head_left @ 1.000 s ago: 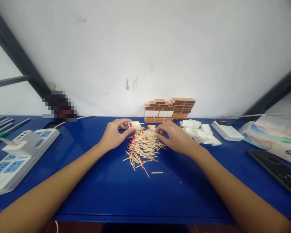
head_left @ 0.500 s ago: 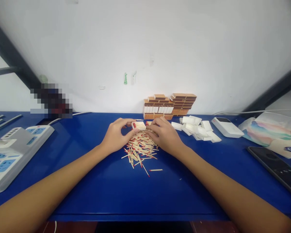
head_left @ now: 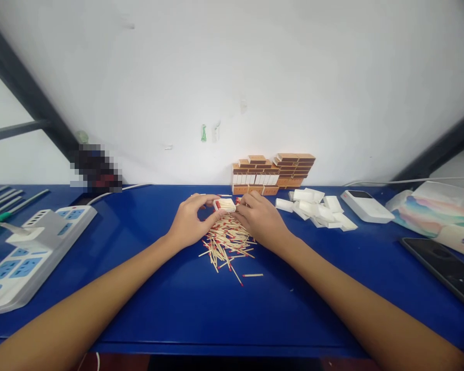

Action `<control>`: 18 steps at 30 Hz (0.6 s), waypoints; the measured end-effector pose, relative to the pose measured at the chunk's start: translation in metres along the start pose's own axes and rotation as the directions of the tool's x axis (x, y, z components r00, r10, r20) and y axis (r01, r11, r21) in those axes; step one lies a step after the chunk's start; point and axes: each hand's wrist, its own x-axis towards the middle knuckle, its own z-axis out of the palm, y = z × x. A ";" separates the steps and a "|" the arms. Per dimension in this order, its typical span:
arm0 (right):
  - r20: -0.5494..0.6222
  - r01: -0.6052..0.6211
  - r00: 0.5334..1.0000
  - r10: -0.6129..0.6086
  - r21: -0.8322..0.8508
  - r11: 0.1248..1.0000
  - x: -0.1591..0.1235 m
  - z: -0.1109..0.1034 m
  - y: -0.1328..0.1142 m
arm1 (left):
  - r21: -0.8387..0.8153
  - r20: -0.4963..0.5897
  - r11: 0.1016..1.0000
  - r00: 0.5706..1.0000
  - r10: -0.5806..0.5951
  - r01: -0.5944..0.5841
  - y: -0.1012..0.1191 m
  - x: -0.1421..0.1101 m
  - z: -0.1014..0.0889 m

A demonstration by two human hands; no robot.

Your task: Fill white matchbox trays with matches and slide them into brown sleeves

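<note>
Between thumb and fingers, my left hand (head_left: 189,221) holds a small white matchbox tray (head_left: 226,206) with red-headed matches lying inside. My right hand (head_left: 263,220) is closed at the tray's right end, fingertips drawn together; whatever they hold is hidden. Beneath both hands spreads a heap of loose matches (head_left: 229,241), pale sticks with red tips. One single match (head_left: 252,275) lies apart, nearer the table's front.
Stacked brown matchboxes (head_left: 255,189) stand against the wall. To their right lie several white trays (head_left: 320,210), a white device (head_left: 369,207), a plastic packet (head_left: 436,208) and a phone (head_left: 444,270). A power strip (head_left: 42,257) occupies the left of the blue table (head_left: 185,309).
The whole view has shifted slightly, with things appearing a little lower and further right. My left hand still holds the tray, and my right hand stays closed beside it.
</note>
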 end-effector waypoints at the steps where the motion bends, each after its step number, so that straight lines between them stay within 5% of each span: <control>1: 0.011 0.010 1.000 -0.010 -0.019 1.000 -0.001 0.000 0.001 | 0.002 -0.003 1.000 1.000 -0.001 0.001 0.000 0.000 0.000; 12: 0.081 -0.002 0.997 0.003 -0.013 1.000 -0.009 -0.006 0.012 | 0.015 0.010 1.000 1.000 -0.010 0.010 -0.001 -0.001 -0.002; 18: -0.031 -0.076 0.996 0.083 0.175 0.982 -0.011 -0.019 0.021 | 0.014 0.017 1.000 1.000 -0.016 0.016 -0.001 0.000 -0.002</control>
